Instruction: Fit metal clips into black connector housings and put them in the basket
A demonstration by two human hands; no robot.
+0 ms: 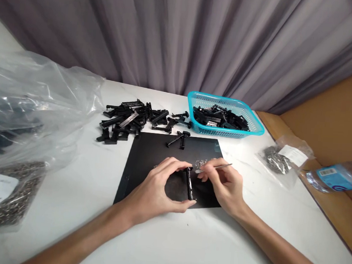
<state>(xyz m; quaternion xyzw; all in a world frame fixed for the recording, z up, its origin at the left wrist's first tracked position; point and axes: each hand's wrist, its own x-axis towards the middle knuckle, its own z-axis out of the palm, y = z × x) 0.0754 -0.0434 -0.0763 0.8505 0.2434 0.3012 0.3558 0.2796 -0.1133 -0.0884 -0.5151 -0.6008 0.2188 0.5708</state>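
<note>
My left hand [162, 184] grips a slim black plastic part [189, 184] by its two ends, thumb at the near end and fingers at the far end. The part stands over a black mat [149, 150]. In my right hand [225, 183] is a thin metal tool like tweezers [224, 166], pinched between thumb and fingers, its tip pointing left near the part's far end. Just behind that tip lies a small heap of shiny metal pieces [200, 163] on the mat. Two more black parts [179, 139] rest at the mat's far edge.
A pile of black parts [124, 119] lies at the back left. A blue basket [225, 133] of similar parts stands behind the mat. Bags of metal pieces lie left [19, 192] and right [276, 159]; a bottle [338, 177] lies at far right. A curtain [172, 37] hangs behind.
</note>
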